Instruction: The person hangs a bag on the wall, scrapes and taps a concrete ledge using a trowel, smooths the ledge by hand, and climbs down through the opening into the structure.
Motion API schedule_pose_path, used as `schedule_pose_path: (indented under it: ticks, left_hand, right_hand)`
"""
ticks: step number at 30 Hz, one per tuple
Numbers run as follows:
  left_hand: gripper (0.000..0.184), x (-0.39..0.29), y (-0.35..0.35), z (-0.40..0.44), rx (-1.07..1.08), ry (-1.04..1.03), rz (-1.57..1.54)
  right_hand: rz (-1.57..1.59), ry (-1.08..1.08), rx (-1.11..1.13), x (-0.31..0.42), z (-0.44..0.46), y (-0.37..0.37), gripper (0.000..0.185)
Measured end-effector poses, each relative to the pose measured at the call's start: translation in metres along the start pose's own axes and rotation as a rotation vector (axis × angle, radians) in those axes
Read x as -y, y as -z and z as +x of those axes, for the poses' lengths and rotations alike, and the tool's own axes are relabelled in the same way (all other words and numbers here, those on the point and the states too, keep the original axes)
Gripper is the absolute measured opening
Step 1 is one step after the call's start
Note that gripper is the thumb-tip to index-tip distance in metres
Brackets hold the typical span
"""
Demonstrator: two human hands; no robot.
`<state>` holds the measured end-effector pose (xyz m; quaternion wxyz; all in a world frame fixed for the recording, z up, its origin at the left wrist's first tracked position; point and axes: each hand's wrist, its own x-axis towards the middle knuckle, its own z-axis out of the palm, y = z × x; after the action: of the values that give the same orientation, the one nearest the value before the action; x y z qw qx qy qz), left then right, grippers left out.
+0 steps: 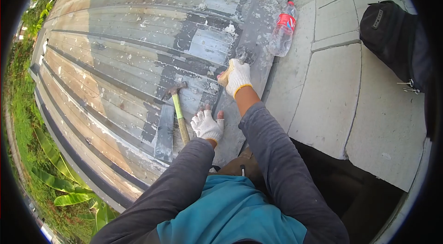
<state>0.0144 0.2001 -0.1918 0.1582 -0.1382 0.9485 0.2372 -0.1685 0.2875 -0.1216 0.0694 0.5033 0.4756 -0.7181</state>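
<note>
Apparently for a firm hold, the right hand (239,77) is closed around a wooden piece (224,78) over the edge of the metal roof (120,57), while the left hand (207,125) lies palm-down, fingers spread — probably propping the leaning body. The hammer (178,108) lies just beside the left hand, next to a grey strip (164,133) — seemingly parked within easy reach.

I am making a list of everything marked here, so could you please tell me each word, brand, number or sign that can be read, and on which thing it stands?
No text can be read with certainty.
Bottle, red label: white and blue marking, too blurred to read.
Black bag, badge: small letters, too unclear to quote.
Hammer: no lettering visible.
</note>
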Motion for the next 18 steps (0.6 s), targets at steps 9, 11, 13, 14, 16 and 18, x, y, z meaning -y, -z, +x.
schedule_pose_path:
  ticks: [9,11,13,14,16,18]
  left_hand:
    - [0.070,-0.008,0.011,0.002,0.085,0.014,-0.020]
    - [0.068,-0.005,0.010,0.003,0.089,-0.002,-0.030]
    - [0.068,-0.007,0.011,0.004,0.078,0.003,-0.026]
    - [0.067,-0.006,0.011,0.002,0.077,0.002,-0.019]
    - [0.065,-0.002,0.004,0.000,0.037,-0.011,-0.008]
    - [0.064,-0.004,0.002,0.001,-0.022,-0.021,-0.009]
  right_hand:
    - [0.061,0.036,0.126,-0.012,-0.004,0.027,0.021]
    - [-0.088,0.102,0.283,-0.006,-0.004,0.032,0.020]
    - [0.061,0.053,0.099,-0.003,0.006,0.034,0.020]
    - [0.063,0.045,0.096,-0.007,0.010,0.037,0.020]
    - [-0.026,0.053,0.172,-0.005,0.001,0.041,0.022]
    - [-0.125,0.128,0.292,-0.008,0.006,0.046,0.021]
